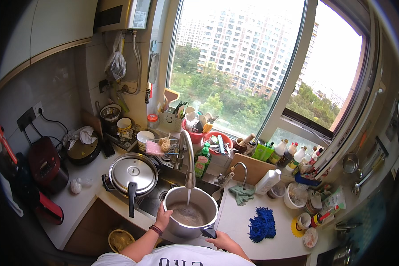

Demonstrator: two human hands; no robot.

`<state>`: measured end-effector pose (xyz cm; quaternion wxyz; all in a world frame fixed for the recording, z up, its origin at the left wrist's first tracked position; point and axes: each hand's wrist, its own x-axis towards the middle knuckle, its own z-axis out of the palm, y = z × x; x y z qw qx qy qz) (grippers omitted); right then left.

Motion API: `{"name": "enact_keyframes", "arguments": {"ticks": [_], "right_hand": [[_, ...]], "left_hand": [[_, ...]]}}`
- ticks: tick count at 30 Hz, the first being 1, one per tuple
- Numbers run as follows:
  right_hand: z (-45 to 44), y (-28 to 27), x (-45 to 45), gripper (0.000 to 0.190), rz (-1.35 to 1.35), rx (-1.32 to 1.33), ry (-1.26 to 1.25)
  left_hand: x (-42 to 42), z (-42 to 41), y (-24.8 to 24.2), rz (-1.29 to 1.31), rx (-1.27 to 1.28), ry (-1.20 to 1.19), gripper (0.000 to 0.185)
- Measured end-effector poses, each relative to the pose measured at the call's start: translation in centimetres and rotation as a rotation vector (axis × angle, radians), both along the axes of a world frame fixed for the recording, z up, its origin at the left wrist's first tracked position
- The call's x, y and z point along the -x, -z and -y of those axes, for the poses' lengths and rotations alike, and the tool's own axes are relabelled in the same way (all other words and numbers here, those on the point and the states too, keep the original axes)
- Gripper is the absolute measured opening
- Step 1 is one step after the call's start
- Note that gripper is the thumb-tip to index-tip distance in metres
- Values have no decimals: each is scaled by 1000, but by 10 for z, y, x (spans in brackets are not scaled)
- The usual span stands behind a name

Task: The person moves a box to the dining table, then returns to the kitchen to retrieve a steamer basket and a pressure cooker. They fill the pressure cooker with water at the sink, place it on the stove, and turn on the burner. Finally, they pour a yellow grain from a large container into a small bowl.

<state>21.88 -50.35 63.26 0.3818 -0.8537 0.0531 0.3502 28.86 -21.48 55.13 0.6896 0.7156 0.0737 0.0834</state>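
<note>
A metal pressure cooker pot (186, 229) without its lid is held over the sink (153, 204). Water runs into it from the curved faucet (191, 181), and rippling water (188, 216) covers its bottom. My left hand (163, 216) grips the pot at its left side, the thumb near the rim; the fingers are partly hidden. My right hand (223, 242) is closed around the black handle (209, 231) at the pot's front right. To the left, a shiny pressure cooker lid (133, 171) with a black handle rests on another pot at the sink's edge.
A green dish soap bottle (202, 161) stands behind the faucet. On the right counter lie a blue shaggy cloth (262, 224), a green rag (242, 194) and a white bottle (268, 181). A rice cooker (48, 166) is at left; a lined bin (120, 240) sits below.
</note>
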Motion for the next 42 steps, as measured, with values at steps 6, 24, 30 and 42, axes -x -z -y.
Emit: {"name": "enact_keyframes", "arguments": {"ticks": [6,24,30,42], "right_hand": [[0,-2,-2,48,-5,-7,-4],[-3,-8,-6,40,-13,7,34],[-1,-6,-6,40,-8,5,36],[-1,-8,-8,38,-19,-4,42]], "left_hand": [[-2,-1,4,-17,-18,-14,58],[-7,1,8,-19,-10,-15,59],[-7,1,1,-6,-35,-13,58],[-9,1,11,-11,-33,-18,58]]}}
